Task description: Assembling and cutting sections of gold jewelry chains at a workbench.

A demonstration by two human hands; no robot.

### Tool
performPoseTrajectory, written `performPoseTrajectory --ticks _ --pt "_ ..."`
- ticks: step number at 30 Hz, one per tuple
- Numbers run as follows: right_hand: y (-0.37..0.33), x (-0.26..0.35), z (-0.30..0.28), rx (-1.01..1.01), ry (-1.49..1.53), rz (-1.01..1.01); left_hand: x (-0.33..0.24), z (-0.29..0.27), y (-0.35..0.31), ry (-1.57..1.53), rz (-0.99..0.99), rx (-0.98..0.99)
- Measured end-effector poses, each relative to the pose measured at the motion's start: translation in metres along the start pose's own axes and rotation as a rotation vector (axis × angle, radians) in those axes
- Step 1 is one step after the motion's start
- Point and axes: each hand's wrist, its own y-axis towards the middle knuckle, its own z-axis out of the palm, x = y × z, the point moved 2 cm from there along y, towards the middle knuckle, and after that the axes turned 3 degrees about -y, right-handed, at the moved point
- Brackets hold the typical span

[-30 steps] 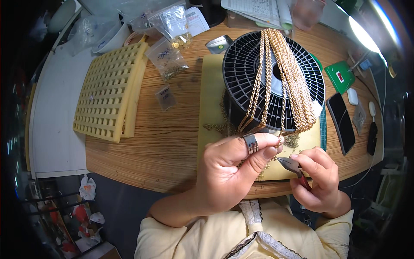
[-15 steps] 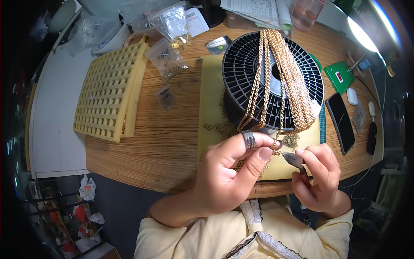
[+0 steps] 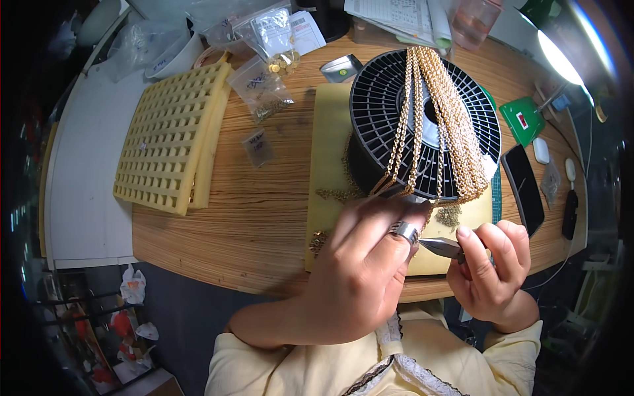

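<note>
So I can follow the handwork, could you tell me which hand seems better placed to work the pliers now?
Probably the right hand: it holds the pliers, tips pointing toward the left hand, which is at the gold chain.

A wood-grain tabletop [image 3: 264, 211] carries a yellow mat [image 3: 327, 125], on which a black spool [image 3: 378, 102] stands beside a scatter of small metal links [image 3: 449, 215]. To the left lie a pocketed yellow foam tray [image 3: 162, 142] and clear plastic bags [image 3: 258, 148]; to the right, a dark phone [image 3: 522, 186], a small white case [image 3: 541, 151] and a green stand [image 3: 518, 132]. A metal tin [image 3: 339, 68] sits beyond the mat.
</note>
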Motion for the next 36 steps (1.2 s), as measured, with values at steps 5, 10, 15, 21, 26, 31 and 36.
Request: performPoseTrajectory --ticks 5,10,15,21,26,31,36 --pt "0.0 0.002 0.001 -0.009 -0.047 -0.042 -0.005 -0.001 0.0 0.004 0.013 -0.003" --pt "0.0 0.005 0.002 0.051 0.24 0.113 -0.013 0.007 -0.001 0.342 0.042 -0.152" --pt "0.0 0.003 0.004 0.159 0.473 0.187 -0.009 0.01 -0.005 0.507 0.104 -0.228" --pt "0.0 0.005 0.002 0.121 0.449 0.199 -0.012 0.009 -0.003 0.493 0.099 -0.219" --pt "-0.002 0.001 -0.003 0.161 0.359 0.221 -0.001 0.004 -0.01 0.352 0.01 -0.195" --pt "-0.02 -0.011 -0.019 0.312 0.265 0.285 0.013 -0.006 -0.013 0.328 -0.046 -0.172" --pt "-0.03 -0.016 -0.034 0.51 0.112 0.364 0.021 0.01 -0.017 0.221 -0.036 0.107"
